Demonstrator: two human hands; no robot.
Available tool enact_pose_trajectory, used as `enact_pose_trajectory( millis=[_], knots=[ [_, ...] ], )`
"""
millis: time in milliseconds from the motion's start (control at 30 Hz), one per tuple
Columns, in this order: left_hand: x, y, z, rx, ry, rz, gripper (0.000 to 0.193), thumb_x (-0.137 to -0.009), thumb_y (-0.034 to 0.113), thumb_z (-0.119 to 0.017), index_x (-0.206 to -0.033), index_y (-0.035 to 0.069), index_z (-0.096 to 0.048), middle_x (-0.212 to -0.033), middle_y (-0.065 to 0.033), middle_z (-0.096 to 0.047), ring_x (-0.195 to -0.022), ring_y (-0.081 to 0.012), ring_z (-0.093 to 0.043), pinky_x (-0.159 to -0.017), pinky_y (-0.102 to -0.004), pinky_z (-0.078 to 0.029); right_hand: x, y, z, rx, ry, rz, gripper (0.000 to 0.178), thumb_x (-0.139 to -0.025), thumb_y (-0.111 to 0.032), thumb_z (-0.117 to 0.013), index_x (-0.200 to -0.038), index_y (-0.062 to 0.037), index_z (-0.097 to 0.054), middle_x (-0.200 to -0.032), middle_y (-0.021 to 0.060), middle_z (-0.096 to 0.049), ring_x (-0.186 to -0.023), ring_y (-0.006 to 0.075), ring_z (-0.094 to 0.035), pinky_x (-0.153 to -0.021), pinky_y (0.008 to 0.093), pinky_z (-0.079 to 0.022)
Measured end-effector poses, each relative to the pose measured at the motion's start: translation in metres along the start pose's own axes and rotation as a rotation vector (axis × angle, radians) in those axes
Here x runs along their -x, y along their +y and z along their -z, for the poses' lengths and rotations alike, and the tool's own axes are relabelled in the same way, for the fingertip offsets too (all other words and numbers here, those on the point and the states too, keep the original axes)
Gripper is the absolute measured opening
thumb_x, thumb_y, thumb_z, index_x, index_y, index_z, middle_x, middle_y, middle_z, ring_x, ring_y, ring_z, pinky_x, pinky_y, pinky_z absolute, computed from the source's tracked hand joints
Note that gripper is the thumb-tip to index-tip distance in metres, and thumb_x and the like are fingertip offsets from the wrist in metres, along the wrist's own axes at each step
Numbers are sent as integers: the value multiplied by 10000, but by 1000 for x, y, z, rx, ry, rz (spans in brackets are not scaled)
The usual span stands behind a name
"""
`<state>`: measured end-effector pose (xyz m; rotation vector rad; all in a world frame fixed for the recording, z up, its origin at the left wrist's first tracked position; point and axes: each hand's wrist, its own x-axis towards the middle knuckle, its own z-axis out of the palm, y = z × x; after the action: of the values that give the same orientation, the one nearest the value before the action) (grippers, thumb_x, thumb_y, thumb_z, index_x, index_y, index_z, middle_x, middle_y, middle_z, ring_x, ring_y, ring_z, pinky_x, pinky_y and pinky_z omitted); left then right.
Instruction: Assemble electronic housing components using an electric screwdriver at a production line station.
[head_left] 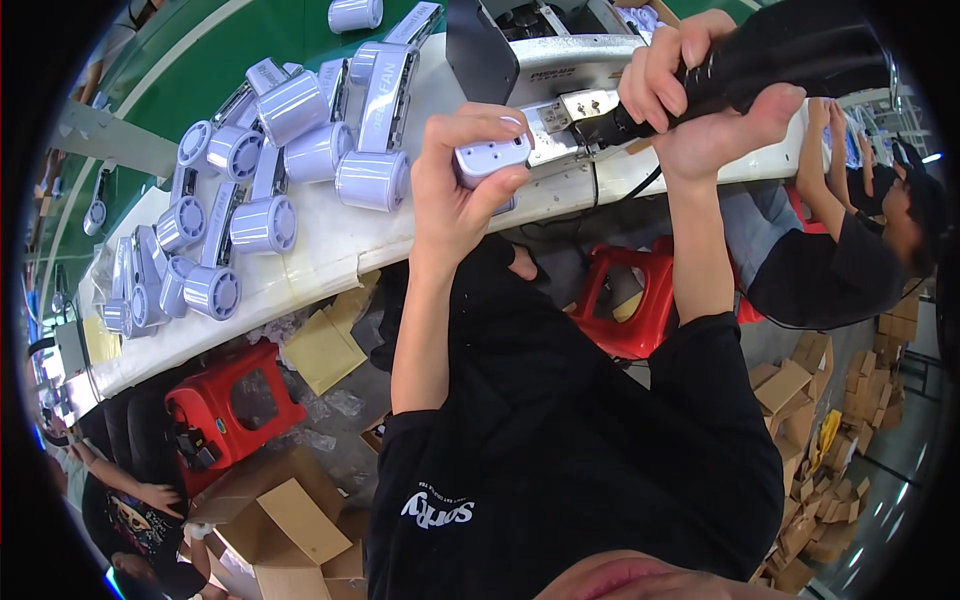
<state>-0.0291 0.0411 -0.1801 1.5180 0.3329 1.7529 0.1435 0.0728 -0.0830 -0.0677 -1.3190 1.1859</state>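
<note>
My left hand grips a pale lavender handheld fan between thumb and fingers. Its rounded end with small holes faces up, and most of its body is hidden. Against its right side lies a metal fixture on the machine's front. My right hand is wrapped round a thick black cylindrical tool, whose narrow tip points left at the fixture. Contact between the tip and the fixture cannot be made out. To the left, several similar fans lie piled on the white table.
A dark-panelled machine stands behind my hands. Red stools and a brown carton are below the table. Co-workers sit at the right and lower left. Cardboard pieces are heaped at the lower right.
</note>
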Motion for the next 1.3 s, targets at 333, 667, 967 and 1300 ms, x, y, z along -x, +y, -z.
enact_pose_trajectory(
  millis=[333, 667, 967, 1300],
  knots=[
    [-2, 0, -1, 6, 0, 13, 334, -796, 137, -713, -1007, 30, -477, -964, -150, -611, -853, -187, -594, -732, -269, -472, -19, -41, -41, 3, -38, -34, 735, -731, -824, -372, -830, -96, -396, -510, -23, -347, -367, 81, -328, -357, 220, -287],
    [4, 1, 0, 14, 20, 34, 332, -790, 117, -715, -1009, 28, -483, -979, -143, -615, -839, -183, -595, -724, -263, -475, -23, -13, -34, 574, 98, -121, 682, -780, -780, -368, -789, -98, -371, -478, 11, -354, -321, 103, -306, -319, 234, -290],
    [0, -1, -2, -28, -17, -10, 324, -824, 170, -682, -1020, 33, -463, -952, -157, -602, -780, -175, -586, -682, -255, -471, -27, 32, -1, -679, -325, 253, 677, -792, -766, -367, -798, -88, -379, -472, 10, -347, -316, 108, -300, -330, 232, -301],
    [-3, 2, -3, -82, -42, 0, 330, -885, 263, -617, -1042, 51, -418, -924, -177, -566, -695, -163, -555, -635, -254, -450, -21, -44, -47, -30, 29, -80, 741, -727, -828, -368, -821, -93, -400, -524, -9, -385, -358, 91, -338, -348, 218, -298]
  ],
)
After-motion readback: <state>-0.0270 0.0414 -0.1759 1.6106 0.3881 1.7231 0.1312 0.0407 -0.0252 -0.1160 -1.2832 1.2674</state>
